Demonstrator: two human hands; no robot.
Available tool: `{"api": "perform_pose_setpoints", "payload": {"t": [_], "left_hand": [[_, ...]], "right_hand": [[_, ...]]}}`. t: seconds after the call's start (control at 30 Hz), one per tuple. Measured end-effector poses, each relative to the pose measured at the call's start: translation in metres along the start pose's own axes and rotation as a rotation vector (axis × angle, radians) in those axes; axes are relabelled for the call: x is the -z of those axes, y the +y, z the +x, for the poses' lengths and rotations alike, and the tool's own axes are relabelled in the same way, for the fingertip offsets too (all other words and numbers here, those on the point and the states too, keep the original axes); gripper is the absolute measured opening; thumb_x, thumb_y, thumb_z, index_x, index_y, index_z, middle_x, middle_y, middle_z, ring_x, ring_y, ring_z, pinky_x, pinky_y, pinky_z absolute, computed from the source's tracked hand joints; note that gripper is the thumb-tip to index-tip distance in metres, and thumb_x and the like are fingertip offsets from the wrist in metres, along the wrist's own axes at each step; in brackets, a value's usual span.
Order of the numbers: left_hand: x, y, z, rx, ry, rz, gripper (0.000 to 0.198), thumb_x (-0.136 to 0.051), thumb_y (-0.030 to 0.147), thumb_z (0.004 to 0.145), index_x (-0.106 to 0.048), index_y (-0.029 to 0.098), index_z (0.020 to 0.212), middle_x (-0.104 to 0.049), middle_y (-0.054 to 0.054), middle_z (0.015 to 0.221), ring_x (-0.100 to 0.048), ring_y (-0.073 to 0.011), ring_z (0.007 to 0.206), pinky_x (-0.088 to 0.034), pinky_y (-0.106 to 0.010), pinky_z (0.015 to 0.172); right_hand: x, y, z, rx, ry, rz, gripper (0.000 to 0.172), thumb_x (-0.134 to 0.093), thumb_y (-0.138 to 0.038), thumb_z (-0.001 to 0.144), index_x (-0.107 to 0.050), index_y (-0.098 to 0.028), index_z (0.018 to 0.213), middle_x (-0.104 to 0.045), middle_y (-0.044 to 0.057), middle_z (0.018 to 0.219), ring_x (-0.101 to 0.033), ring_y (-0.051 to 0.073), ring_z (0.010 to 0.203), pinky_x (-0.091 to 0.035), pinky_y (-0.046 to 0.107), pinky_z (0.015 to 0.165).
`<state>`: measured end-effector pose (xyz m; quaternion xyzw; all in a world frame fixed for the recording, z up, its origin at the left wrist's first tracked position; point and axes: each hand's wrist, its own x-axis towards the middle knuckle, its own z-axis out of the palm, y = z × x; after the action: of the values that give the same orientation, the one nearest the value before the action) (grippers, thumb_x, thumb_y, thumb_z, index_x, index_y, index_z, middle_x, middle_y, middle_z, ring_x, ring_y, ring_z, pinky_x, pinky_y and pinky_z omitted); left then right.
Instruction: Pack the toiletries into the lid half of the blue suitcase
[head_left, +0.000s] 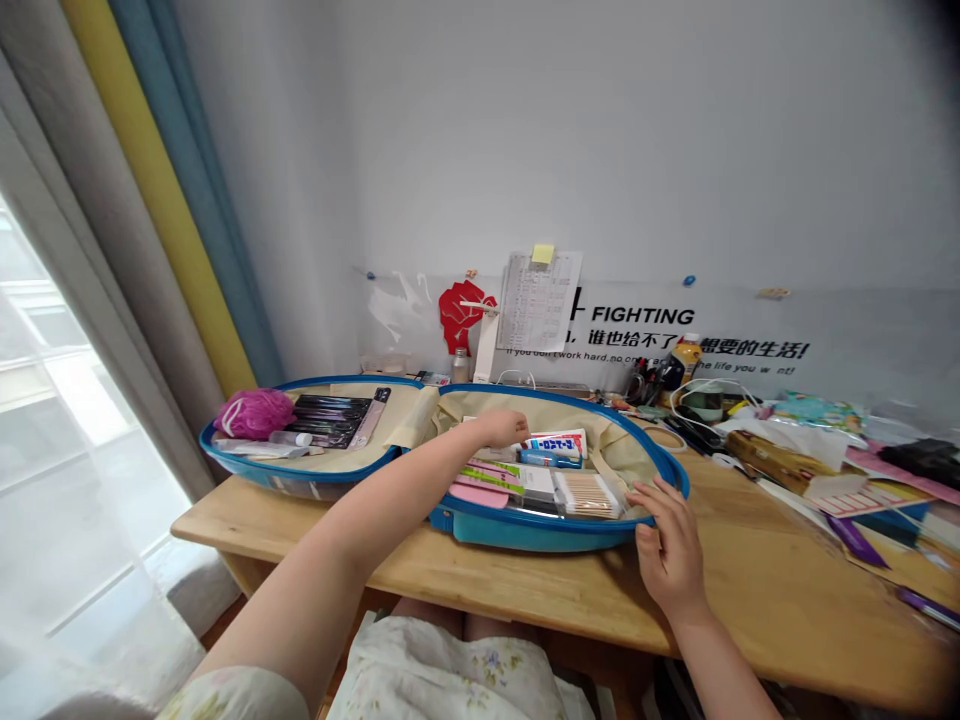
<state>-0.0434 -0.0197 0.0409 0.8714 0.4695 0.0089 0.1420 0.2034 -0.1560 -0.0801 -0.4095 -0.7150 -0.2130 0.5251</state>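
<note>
A blue-rimmed suitcase (525, 533) lies unfolded on the wooden table, with a beige lining. My left hand (504, 428) is over its right half with fingers curled in, beside a toothpaste box (566, 441); whatever the fingers hold is hidden. Below that box are a blue tube (550, 459), a green-and-pink pack (495, 476), a pink item (478, 495) and a bag of cotton swabs (589, 494). My right hand (673, 548) rests over the right rim, fingers apart, thumb outside. The left half contains a purple mesh bath puff (259, 413), a brush set (334, 418) and a clear bottle (291, 439).
Behind the suitcase stand a small bottle (460, 366) and a white stand (486, 345) near the wall. Cables, packets and a brown pouch (772, 462) clutter the table's right side. Curtains (142, 200) hang at the left by the window.
</note>
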Motion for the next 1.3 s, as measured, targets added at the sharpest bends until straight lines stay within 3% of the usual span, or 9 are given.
{"api": "perform_pose_setpoints", "payload": {"t": [0.27, 1.0, 1.3], "left_hand": [[-0.023, -0.007, 0.004, 0.009, -0.045, 0.069, 0.031, -0.056, 0.037, 0.092, -0.059, 0.017, 0.116, -0.060, -0.009, 0.119, -0.060, -0.0202, 0.102, -0.052, -0.042, 0.088], [-0.028, 0.007, 0.006, -0.006, -0.047, 0.172, 0.033, -0.057, 0.036, 0.092, -0.057, 0.017, 0.119, -0.059, -0.009, 0.121, -0.060, -0.0208, 0.104, -0.052, -0.043, 0.088], [-0.029, 0.008, 0.006, 0.020, -0.112, 0.131, 0.030, -0.056, 0.036, 0.092, -0.059, 0.018, 0.115, -0.060, -0.008, 0.119, -0.060, -0.0200, 0.102, -0.053, -0.041, 0.087]], "right_hand": [[0.002, -0.003, 0.003, 0.008, -0.005, -0.017, 0.029, -0.038, -0.034, 0.096, -0.059, -0.020, 0.110, -0.064, 0.011, 0.111, -0.051, 0.029, 0.122, -0.043, 0.051, 0.099], [0.002, -0.004, 0.002, 0.003, -0.010, -0.016, 0.028, -0.038, -0.033, 0.096, -0.058, -0.021, 0.111, -0.063, 0.011, 0.111, -0.050, 0.030, 0.123, -0.043, 0.052, 0.098], [0.002, -0.002, 0.000, -0.008, -0.008, -0.009, 0.029, -0.038, -0.034, 0.095, -0.059, -0.021, 0.110, -0.063, 0.011, 0.111, -0.050, 0.030, 0.123, -0.043, 0.053, 0.099]]}}
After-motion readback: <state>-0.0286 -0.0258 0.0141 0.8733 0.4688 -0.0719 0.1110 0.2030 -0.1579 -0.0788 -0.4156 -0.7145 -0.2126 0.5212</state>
